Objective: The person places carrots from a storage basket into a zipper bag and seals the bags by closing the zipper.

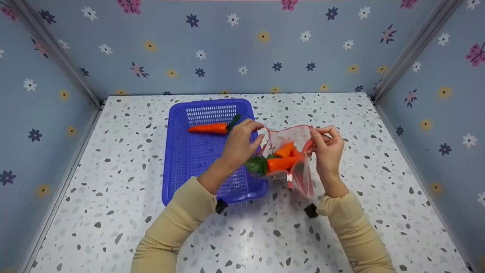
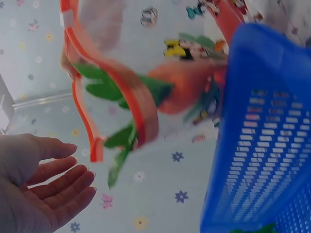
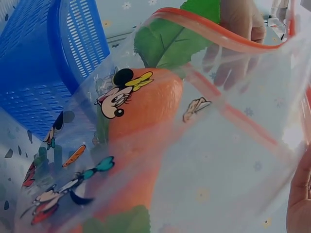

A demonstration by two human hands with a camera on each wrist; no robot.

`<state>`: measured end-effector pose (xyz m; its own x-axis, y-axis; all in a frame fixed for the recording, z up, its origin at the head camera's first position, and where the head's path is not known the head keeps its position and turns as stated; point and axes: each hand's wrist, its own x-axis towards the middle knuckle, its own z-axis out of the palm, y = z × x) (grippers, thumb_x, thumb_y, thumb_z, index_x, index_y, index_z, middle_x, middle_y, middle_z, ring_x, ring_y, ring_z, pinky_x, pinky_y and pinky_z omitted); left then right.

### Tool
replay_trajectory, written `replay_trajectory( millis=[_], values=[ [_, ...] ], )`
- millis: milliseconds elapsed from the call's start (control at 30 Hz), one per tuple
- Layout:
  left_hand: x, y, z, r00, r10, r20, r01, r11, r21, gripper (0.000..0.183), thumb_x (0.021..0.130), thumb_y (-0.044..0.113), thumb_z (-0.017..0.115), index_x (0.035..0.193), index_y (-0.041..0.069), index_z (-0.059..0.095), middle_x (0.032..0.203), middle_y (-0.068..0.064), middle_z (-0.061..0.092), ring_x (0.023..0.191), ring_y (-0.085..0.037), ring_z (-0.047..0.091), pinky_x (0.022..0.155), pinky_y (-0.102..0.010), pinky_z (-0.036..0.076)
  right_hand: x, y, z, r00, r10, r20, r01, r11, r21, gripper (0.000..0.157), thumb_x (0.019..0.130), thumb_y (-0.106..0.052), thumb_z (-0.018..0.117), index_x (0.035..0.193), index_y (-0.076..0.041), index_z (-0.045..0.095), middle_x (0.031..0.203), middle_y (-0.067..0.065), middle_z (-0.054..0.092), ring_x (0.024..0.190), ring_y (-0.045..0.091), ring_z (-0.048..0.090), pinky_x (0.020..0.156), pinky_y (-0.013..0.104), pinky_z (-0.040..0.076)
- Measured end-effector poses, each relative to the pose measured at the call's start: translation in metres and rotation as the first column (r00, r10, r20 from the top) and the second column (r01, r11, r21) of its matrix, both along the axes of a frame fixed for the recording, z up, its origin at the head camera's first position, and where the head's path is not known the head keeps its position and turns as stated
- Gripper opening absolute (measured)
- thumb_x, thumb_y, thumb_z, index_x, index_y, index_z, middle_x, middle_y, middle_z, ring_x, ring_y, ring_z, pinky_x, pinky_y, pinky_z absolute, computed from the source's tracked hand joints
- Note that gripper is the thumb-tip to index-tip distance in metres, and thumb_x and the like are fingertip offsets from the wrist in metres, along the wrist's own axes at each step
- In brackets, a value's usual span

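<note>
A clear zip bag (image 1: 299,178) with a red-orange rim and cartoon prints holds orange carrots (image 1: 280,163) with green leaves (image 1: 256,165); some leaves stick out of its mouth. My right hand (image 1: 329,149) pinches the bag's rim on the right side. My left hand (image 1: 240,142) is at the left of the bag's mouth, above the basket's right edge. In the left wrist view the left hand's fingers (image 2: 73,187) are loosely bent, holding nothing, a little apart from the rim. One carrot (image 1: 208,128) with a dark green top lies in the blue basket (image 1: 172,151).
The basket stands left of the bag on a white speckled table (image 1: 125,159); the bag is close against its right side. Flower-patterned panels (image 1: 227,45) enclose the table at the back and both sides.
</note>
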<state>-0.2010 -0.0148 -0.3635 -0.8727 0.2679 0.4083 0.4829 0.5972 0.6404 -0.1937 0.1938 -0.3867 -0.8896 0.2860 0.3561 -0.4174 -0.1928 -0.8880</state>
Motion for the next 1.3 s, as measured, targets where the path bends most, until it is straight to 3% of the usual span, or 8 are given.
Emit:
replay_trajectory(
  millis=[233, 433, 567, 800, 967, 1133, 1300],
  values=[
    [-0.032, -0.012, -0.007, 0.996, 0.082, 0.046, -0.079, 0.995, -0.060, 0.022, 0.083, 0.009, 0.060, 0.103, 0.000, 0.062, 0.096, -0.011, 0.059, 0.089, -0.019, 0.054, 0.081, -0.026, 0.044, 0.000, 0.001, 0.000, 1.000, -0.011, 0.018, 0.011, 1.000, -0.010, 0.006, 0.083, 0.003, 0.057, 0.079, 0.002, 0.052, 0.053, 0.010, 0.055, 0.034, 0.015, 0.046, 0.033, 0.020, 0.039],
    [-0.059, -0.025, -0.020, 0.990, 0.127, 0.059, -0.118, 0.983, -0.140, 0.026, 0.083, 0.008, 0.060, 0.106, -0.003, 0.060, 0.101, -0.014, 0.059, 0.094, -0.023, 0.054, 0.084, -0.030, 0.042, -0.001, 0.001, 0.000, 1.000, 0.026, -0.015, -0.026, 0.999, -0.043, 0.007, 0.082, 0.004, 0.057, 0.078, 0.002, 0.051, 0.052, 0.011, 0.054, 0.034, 0.015, 0.045, 0.033, 0.021, 0.039],
    [-0.074, -0.032, -0.031, 0.981, 0.155, 0.116, -0.130, 0.971, -0.199, 0.030, 0.085, 0.011, 0.058, 0.111, -0.003, 0.057, 0.108, -0.015, 0.056, 0.101, -0.025, 0.051, 0.089, -0.033, 0.040, 0.000, 0.001, 0.000, 1.000, 0.028, -0.014, -0.029, 0.999, -0.033, 0.008, 0.082, 0.002, 0.058, 0.078, 0.002, 0.051, 0.052, 0.011, 0.055, 0.034, 0.015, 0.045, 0.033, 0.021, 0.039],
    [-0.099, -0.046, -0.054, 0.947, 0.207, 0.247, -0.139, 0.954, -0.266, 0.040, 0.088, 0.018, 0.054, 0.122, -0.002, 0.048, 0.122, -0.017, 0.046, 0.113, -0.027, 0.044, 0.096, -0.037, 0.033, 0.000, 0.002, 0.000, 1.000, 0.025, -0.010, -0.025, 1.000, -0.012, 0.009, 0.083, 0.002, 0.057, 0.079, 0.004, 0.050, 0.052, 0.010, 0.054, 0.035, 0.014, 0.045, 0.034, 0.021, 0.039],
    [-0.113, -0.055, -0.070, 0.923, 0.255, 0.287, -0.167, 0.940, -0.296, 0.046, 0.089, 0.020, 0.054, 0.126, -0.004, 0.042, 0.128, -0.020, 0.040, 0.117, -0.030, 0.040, 0.098, -0.039, 0.030, 0.000, 0.003, 0.000, 1.000, 0.017, -0.004, -0.017, 1.000, -0.025, 0.007, 0.083, 0.004, 0.056, 0.079, 0.003, 0.050, 0.052, 0.010, 0.054, 0.035, 0.014, 0.045, 0.033, 0.021, 0.039],
    [-0.124, -0.066, -0.087, 0.904, 0.301, 0.303, -0.203, 0.927, -0.317, 0.049, 0.088, 0.022, 0.054, 0.126, -0.005, 0.041, 0.129, -0.021, 0.038, 0.114, -0.032, 0.042, 0.095, -0.041, 0.034, 0.000, 0.003, 0.000, 1.000, 0.014, -0.008, -0.014, 0.999, -0.030, 0.007, 0.082, 0.005, 0.056, 0.080, 0.005, 0.050, 0.052, 0.010, 0.055, 0.034, 0.014, 0.045, 0.033, 0.021, 0.039],
    [-0.128, -0.080, -0.101, 0.876, 0.328, 0.354, -0.167, 0.895, -0.414, 0.059, 0.086, 0.027, 0.057, 0.129, -0.008, 0.036, 0.132, -0.024, 0.033, 0.117, -0.035, 0.037, 0.095, -0.044, 0.032, 0.001, 0.002, -0.001, 1.000, 0.015, -0.009, -0.015, 0.999, -0.042, 0.006, 0.082, 0.005, 0.056, 0.079, 0.004, 0.050, 0.052, 0.010, 0.055, 0.034, 0.014, 0.045, 0.033, 0.020, 0.038]
  ],
)
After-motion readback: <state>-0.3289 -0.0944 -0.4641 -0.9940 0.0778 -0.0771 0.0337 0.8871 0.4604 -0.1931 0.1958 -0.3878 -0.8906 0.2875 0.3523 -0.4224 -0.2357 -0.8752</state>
